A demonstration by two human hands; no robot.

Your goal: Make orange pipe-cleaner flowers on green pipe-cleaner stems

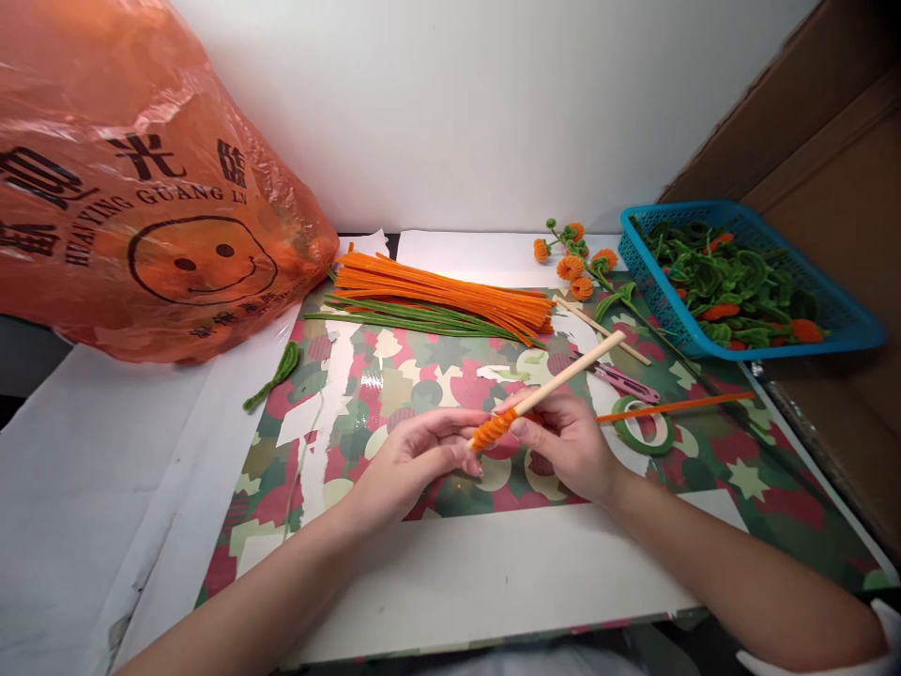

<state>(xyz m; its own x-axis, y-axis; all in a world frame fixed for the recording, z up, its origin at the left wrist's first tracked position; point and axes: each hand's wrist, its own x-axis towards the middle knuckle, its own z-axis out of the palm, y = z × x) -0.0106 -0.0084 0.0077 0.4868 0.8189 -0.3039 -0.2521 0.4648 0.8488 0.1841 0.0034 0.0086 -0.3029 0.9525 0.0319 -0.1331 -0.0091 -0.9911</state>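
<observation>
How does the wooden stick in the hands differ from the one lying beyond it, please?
The held stick is gripped in the left hand and right hand, while the lying stick rests on the table.
The held stick has an orange coil around its lower end; the lying stick shows none.
The held stick looks thicker in this view than the lying stick.
Both are pale and straight.

Two sticks (570, 373), one basket (658, 291), one bag (204, 258)
</observation>
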